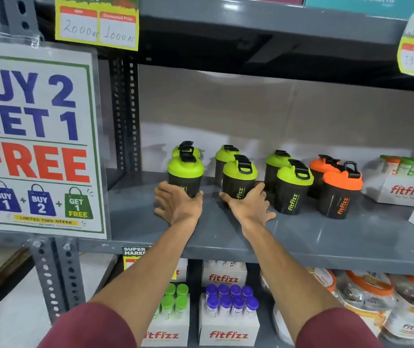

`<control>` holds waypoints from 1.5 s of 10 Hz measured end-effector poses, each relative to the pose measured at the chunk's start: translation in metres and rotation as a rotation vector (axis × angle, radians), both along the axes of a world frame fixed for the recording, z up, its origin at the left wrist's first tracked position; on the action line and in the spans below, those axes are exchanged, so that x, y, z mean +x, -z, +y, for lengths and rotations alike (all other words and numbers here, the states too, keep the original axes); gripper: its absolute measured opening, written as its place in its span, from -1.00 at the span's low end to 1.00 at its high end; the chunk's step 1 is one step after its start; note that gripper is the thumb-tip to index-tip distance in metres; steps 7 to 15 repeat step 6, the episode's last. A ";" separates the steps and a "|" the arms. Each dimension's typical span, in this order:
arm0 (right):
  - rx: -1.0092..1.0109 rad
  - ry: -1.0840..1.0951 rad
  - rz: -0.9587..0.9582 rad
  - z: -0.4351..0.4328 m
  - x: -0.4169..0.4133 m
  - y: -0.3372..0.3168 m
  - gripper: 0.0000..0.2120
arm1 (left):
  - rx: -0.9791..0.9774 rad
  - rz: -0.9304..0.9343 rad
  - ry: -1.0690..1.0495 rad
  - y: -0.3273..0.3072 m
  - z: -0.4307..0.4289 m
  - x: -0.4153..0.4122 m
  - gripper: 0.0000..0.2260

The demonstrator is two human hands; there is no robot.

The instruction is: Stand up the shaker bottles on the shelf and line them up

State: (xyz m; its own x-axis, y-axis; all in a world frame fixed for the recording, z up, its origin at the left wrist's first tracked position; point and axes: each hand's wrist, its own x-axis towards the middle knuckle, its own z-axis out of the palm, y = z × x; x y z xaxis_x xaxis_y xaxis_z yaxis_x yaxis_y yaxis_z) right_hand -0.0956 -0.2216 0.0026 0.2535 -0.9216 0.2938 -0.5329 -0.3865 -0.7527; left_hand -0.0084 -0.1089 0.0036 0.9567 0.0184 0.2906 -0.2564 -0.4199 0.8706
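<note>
Nearest to me, both forearms in maroon sleeves reach up over the front edge of the grey metal shelf (301, 237), which I take as my landmark. My left hand (178, 204) lies near the shelf's left end, fingers spread, its thumb and fingertips touching the base of the front-left dark shaker bottle with a lime-green lid (185, 175); it cups the bottle's foot but I cannot tell whether it truly grips. My right hand (249, 205) sits just to the right of it, apart from the left, thumb and fingers wrapped round the lower body of the second front green-lidded shaker bottle (239, 179), palm toward the shelf surface.

Further right along the shelf's front row stand a third green-lidded shaker (293, 187), just beside my right hand but not touched, and then an orange-lidded dark shaker bottle (340, 194). All four stand upright with their printed labels facing me.

Behind them, toward the back of the shelf, a second row stands upright: three more green-lidded shakers (226, 153) and one more orange-lidded shaker (322, 165), each just behind its front partner.

At the shelf's right end rests a white cardboard display box of small tubes (406, 189). Off the shelf's left end hangs a large white promotional poster (35, 139).
</note>
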 end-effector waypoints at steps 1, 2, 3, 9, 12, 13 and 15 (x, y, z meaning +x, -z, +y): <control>-0.028 -0.021 -0.004 0.002 0.001 0.001 -0.02 | 0.010 0.010 -0.005 -0.002 0.000 -0.001 -0.20; -0.063 -0.038 0.016 0.004 0.001 0.002 -0.01 | 0.033 0.016 -0.025 -0.003 0.000 0.000 -0.20; -0.066 -0.040 0.035 0.005 0.000 0.002 0.01 | 0.046 0.020 -0.030 -0.003 0.001 -0.003 -0.21; 0.012 -0.111 0.099 0.019 -0.020 -0.007 0.17 | 0.093 -0.003 -0.016 -0.009 0.021 -0.028 0.07; 0.012 -0.111 0.099 0.019 -0.020 -0.007 0.17 | 0.093 -0.003 -0.016 -0.009 0.021 -0.028 0.07; 0.012 -0.111 0.099 0.019 -0.020 -0.007 0.17 | 0.093 -0.003 -0.016 -0.009 0.021 -0.028 0.07; 0.012 -0.111 0.099 0.019 -0.020 -0.007 0.17 | 0.093 -0.003 -0.016 -0.009 0.021 -0.028 0.07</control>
